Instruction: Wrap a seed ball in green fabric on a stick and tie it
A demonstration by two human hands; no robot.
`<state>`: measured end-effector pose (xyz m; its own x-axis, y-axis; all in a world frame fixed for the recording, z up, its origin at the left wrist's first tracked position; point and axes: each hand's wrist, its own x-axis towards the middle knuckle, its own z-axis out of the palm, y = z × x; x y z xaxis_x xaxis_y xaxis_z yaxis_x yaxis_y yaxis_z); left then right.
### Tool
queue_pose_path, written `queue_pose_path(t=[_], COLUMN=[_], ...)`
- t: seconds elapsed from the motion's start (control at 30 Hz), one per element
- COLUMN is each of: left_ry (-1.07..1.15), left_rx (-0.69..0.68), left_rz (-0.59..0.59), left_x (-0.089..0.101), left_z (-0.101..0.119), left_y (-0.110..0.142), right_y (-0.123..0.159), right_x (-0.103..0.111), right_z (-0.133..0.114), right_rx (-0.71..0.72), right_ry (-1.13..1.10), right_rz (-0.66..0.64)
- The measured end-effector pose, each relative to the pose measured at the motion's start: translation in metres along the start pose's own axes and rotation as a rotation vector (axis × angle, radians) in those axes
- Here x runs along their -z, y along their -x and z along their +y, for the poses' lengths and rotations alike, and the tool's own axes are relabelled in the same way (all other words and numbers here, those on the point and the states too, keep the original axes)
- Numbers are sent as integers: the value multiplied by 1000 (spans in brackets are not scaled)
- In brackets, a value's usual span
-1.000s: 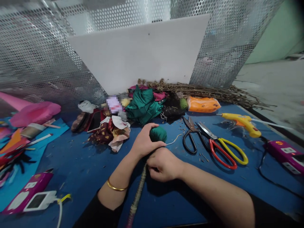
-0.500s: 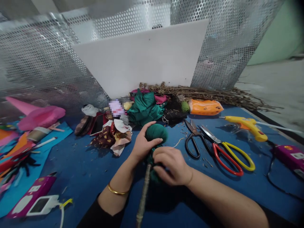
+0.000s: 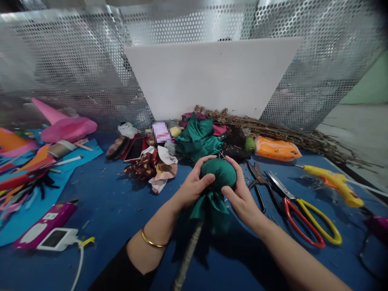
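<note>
Both hands cup a round ball wrapped in dark green satin cloth (image 3: 218,173) at the middle of the head view. My left hand (image 3: 194,182) presses its left side, thumb on the front. On the other side my right hand (image 3: 242,196) curves round it with the thumb at its lower edge. Below the ball the cloth is gathered, and its loose ends (image 3: 212,212) flare out. A rough stick (image 3: 189,254) runs from under the cloth down toward me; its upper end is hidden.
Black-handled scissors (image 3: 259,188), red-and-yellow-handled scissors (image 3: 303,222) and a yellow glue gun (image 3: 336,182) lie to the right. Behind are green cloth (image 3: 197,139), dried twigs (image 3: 281,135) and an orange packet (image 3: 277,148). At left are a purple power bank (image 3: 50,222) and a pink felt hat (image 3: 68,127).
My right hand has left the gathered cloth below the ball and now holds the ball's right side. The cloth ends show spread out. The view has shifted left.
</note>
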<state>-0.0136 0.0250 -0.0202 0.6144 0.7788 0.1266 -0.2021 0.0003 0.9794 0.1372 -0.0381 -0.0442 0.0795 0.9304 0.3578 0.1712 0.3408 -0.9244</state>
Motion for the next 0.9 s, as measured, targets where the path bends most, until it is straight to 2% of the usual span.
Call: queue_pose_path(t=[0.13,0.23,0.33,0.43,0.57,0.73,0.8,0.9], left_ry=[-24,-49,-9,72,-30,-103,-98,0], left_rx=[-38,-46,-10,23,-23,-69,-55,22], left_rz=[105,134,30,-84,-1,124,135,76], left_x=[-14,-15,-6,3,2,-7,-6,0], left_z=[-4,-7,-5,0,4,1,-1,-1], left_y=[1,1,0,0,0,-3,-3,-3], right_y=[1,0,-2,-4,-5,-3,-3,-2], right_x=[-1,-3,-2,1,4,2,0,0], right_z=[-2,-3,-3,-1,1,2,3,5], right_rx=[-1,-4,-18,-35,-64,-51,-52,-56], right_ry=[-4,-20,-57,-127,-209,-151,-153,-193], right_rz=[79,119,115,60,-7,80,92,59])
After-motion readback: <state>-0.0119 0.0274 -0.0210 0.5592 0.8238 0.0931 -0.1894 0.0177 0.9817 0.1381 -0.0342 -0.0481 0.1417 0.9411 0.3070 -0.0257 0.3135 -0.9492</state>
